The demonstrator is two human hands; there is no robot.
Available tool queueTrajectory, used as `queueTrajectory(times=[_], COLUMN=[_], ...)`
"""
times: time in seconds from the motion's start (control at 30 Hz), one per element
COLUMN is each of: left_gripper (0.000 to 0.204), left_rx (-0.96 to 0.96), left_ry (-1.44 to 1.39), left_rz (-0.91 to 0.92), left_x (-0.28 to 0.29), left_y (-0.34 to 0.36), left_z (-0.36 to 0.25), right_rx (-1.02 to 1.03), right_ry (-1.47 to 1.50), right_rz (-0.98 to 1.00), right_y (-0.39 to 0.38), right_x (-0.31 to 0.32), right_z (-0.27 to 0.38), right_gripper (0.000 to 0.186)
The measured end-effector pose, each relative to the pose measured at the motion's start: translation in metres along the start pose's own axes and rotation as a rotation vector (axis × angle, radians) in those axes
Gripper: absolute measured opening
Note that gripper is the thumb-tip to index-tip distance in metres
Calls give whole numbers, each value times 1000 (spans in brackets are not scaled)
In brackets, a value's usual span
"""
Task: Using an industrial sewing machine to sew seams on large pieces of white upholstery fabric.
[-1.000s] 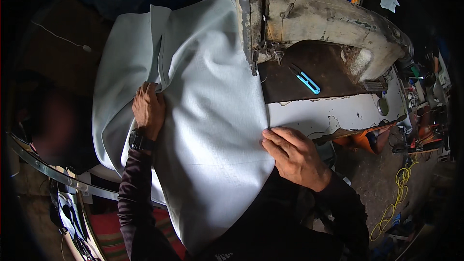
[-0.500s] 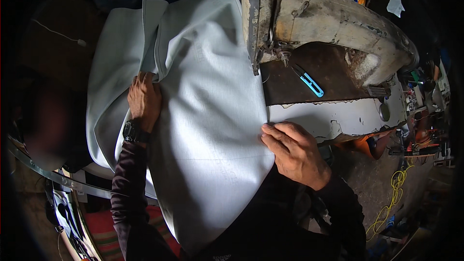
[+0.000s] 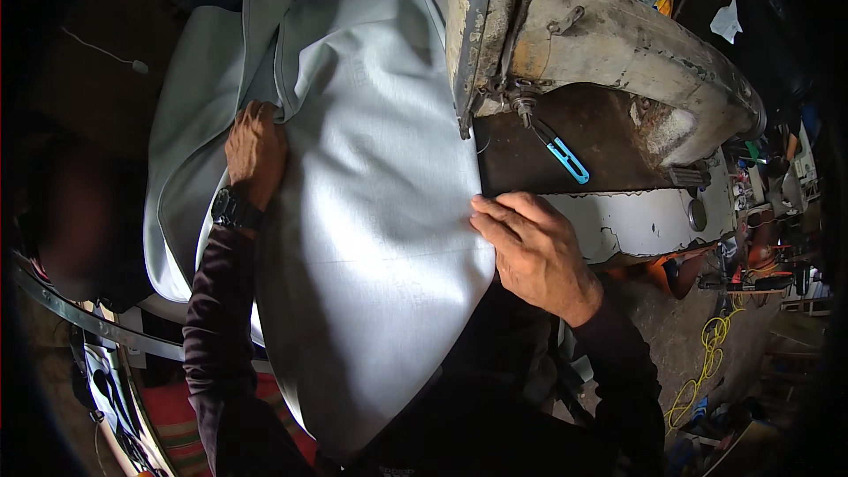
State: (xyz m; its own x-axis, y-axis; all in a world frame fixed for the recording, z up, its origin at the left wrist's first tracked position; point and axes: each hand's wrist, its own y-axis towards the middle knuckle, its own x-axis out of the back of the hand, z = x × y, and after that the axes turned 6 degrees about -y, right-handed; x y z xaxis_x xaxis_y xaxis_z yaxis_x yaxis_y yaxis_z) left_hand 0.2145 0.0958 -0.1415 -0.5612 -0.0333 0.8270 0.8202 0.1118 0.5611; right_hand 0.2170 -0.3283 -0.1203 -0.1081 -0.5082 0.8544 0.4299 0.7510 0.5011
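Head view: pale grey fabric (image 3: 380, 168) is being held spread out by two bare hands, left of the sewing machine (image 3: 609, 40), its right edge being kept just beside the machine's front end. Lower part is being draped down toward the dark-clothed lap; a faint crosswise line is being shown on it.

Left hand (image 3: 254, 155): being rested on a fold at the fabric's left side, fingers being kept bent and close together. Fingertips are being hidden by the fold, so whether it is being gripped cannot be told. Dark watch (image 3: 234, 208) is being worn on that wrist.

Right hand (image 3: 534, 252): nearly closed, fabric's right edge being held at the fingertips; thumb's exact placing cannot be told.

Under the machine arm, blue-handled snips (image 3: 567, 162) are being supported by the dark machine bed (image 3: 601, 128), out of both hands. Nearer the person, a chipped white board (image 3: 649, 221) is being partly covered by the right hand.

Farther right, yellow cord (image 3: 714, 344) is being left in loops on the floor. Lower left, red striped cloth (image 3: 181, 402) is being partly hidden by the left sleeve (image 3: 221, 336).
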Motion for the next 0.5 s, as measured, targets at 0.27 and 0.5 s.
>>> queueTrajectory(times=[0.27,0.5], left_gripper=[22,23], left_rx=[-13,10], left_ry=[16,41], left_rz=[-21,27], left_x=[-15,-30], left_y=[21,41], left_z=[7,14], right_rx=[-23,-22], right_ry=[14,-8], right_rz=[30,24], right_y=[14,26], right_x=[-7,-13], right_z=[-14,-25], right_gripper=[30,30])
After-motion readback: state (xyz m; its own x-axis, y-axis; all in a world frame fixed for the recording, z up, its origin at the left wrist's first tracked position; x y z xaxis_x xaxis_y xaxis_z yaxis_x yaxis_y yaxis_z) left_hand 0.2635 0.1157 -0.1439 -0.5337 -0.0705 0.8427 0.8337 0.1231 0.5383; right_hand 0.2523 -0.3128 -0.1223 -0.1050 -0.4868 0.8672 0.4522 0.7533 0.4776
